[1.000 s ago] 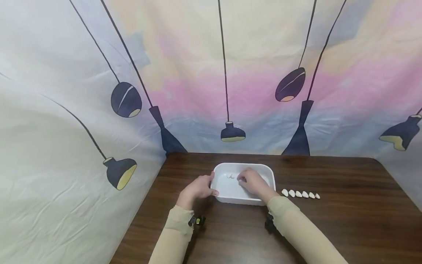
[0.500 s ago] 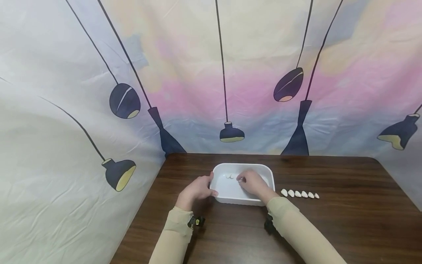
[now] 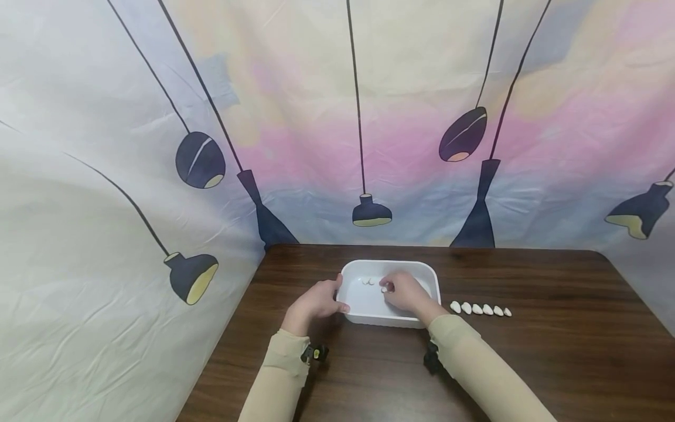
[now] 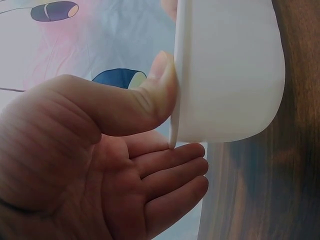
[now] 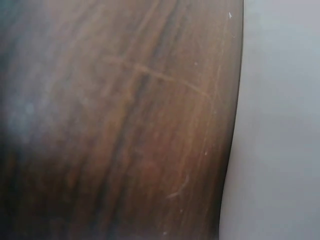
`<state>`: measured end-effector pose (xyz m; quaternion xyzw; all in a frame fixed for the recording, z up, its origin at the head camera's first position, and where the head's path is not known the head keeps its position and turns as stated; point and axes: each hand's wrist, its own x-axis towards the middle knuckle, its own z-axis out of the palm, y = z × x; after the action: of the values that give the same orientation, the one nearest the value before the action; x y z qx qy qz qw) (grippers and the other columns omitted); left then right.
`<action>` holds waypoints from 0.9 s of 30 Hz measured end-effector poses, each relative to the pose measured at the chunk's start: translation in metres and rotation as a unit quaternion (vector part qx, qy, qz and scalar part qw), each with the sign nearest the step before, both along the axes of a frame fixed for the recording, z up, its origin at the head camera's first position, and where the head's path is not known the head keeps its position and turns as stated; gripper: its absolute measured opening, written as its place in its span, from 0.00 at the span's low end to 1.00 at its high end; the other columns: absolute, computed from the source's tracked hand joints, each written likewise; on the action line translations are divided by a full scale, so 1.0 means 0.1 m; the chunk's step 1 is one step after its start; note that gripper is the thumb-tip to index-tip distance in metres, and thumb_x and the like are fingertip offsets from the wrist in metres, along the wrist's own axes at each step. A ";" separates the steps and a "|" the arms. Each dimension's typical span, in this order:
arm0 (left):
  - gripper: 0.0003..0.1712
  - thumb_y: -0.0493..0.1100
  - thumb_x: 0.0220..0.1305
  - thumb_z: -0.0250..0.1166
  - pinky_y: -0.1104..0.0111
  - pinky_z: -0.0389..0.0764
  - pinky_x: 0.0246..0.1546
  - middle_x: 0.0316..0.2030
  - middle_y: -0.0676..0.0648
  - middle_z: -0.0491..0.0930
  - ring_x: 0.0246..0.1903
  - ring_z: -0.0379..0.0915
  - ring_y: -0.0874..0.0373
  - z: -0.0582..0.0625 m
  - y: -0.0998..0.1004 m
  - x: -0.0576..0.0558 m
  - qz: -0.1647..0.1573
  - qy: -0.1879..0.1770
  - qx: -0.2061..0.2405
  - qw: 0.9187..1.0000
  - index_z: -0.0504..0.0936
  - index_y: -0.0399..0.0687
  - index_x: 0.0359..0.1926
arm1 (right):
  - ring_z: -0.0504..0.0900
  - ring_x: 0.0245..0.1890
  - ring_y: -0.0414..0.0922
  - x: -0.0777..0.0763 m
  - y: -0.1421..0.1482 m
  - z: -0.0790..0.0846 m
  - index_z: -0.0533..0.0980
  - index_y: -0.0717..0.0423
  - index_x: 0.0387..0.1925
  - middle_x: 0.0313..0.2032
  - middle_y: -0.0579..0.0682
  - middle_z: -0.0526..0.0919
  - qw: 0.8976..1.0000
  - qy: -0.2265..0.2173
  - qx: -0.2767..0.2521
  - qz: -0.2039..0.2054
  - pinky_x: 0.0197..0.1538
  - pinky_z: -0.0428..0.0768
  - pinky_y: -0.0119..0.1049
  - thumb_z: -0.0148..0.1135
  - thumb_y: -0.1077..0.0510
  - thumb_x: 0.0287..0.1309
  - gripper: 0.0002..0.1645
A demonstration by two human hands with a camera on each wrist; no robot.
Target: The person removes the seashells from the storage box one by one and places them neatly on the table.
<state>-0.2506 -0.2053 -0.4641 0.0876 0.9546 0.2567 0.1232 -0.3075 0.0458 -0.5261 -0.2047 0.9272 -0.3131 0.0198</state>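
A white rectangular tray (image 3: pixel 387 322) stands on the brown table. My left hand (image 3: pixel 317 300) holds its left end, the thumb on the near corner of the rim and the fingers along the side. In the left wrist view the thumb (image 4: pixel 150 97) presses the tray's rim while the other fingers stretch out beside it. My right hand (image 3: pixel 406 291) reaches inside the tray, curled, with a small white shell (image 3: pixel 384 289) at the thumb and fingertips. Two small, crescent-looking white shells (image 3: pixel 367 282) lie left of it on the tray floor. The right wrist view does not show the hand.
Right of the tray, several white shells (image 3: pixel 477 309) lie in a slanting row on the dark wooden table (image 3: pixel 569 328). A cloth backdrop (image 3: pixel 311 135) printed with hanging lamps rises behind and at the sides. The right wrist view shows the tray's outer wall (image 5: pixel 280 130).
My right fingers have shifted very slightly, and the white shell shows a little more plainly beneath them. The left hand, the tray and the row of shells stay in place.
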 end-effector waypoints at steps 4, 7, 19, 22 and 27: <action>0.51 0.45 0.65 0.79 0.46 0.74 0.68 0.69 0.32 0.76 0.67 0.76 0.40 0.00 0.00 -0.01 -0.004 0.002 -0.004 1.000 0.62 0.31 0.80 | 0.79 0.39 0.43 0.01 0.00 0.01 0.90 0.54 0.51 0.36 0.44 0.85 1.000 -0.020 -0.006 -0.008 0.50 0.82 0.45 0.71 0.65 0.60 0.17; 0.51 0.45 0.65 0.79 0.46 0.74 0.68 0.69 0.33 0.76 0.67 0.76 0.41 0.00 0.00 -0.02 -0.002 0.002 -0.004 1.000 0.63 0.32 0.80 | 0.78 0.38 0.42 0.00 0.00 0.02 0.90 0.54 0.50 0.35 0.43 0.84 1.000 -0.023 -0.005 -0.009 0.49 0.82 0.45 0.72 0.64 0.61 0.16; 0.50 0.45 0.66 0.78 0.46 0.73 0.69 0.72 0.34 0.74 0.68 0.74 0.42 -0.02 -0.01 -0.02 0.008 -0.006 0.007 1.000 0.62 0.34 0.81 | 0.87 0.51 0.51 0.01 -0.01 0.04 0.90 0.57 0.52 0.46 0.51 0.92 0.999 0.003 0.040 0.008 0.60 0.83 0.48 0.74 0.60 0.65 0.15; 0.51 0.45 0.66 0.78 0.46 0.73 0.69 0.72 0.34 0.74 0.68 0.74 0.42 -0.02 -0.01 -0.01 0.009 -0.008 0.007 1.000 0.63 0.34 0.81 | 0.86 0.54 0.54 0.02 0.00 0.04 0.90 0.58 0.50 0.47 0.52 0.92 0.999 0.014 0.044 0.004 0.62 0.82 0.50 0.72 0.61 0.65 0.14; 0.51 0.45 0.65 0.79 0.45 0.73 0.69 0.71 0.33 0.75 0.68 0.74 0.40 0.00 -0.01 0.00 0.003 -0.004 0.001 1.000 0.63 0.33 0.80 | 0.86 0.52 0.51 0.02 0.03 0.07 0.90 0.58 0.51 0.48 0.52 0.91 0.999 0.019 0.023 -0.014 0.59 0.83 0.49 0.70 0.61 0.64 0.15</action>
<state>-0.2502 -0.2058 -0.4639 0.0840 0.9539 0.2588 0.1265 -0.3050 0.0492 -0.5186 -0.1966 0.9372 -0.2880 0.0028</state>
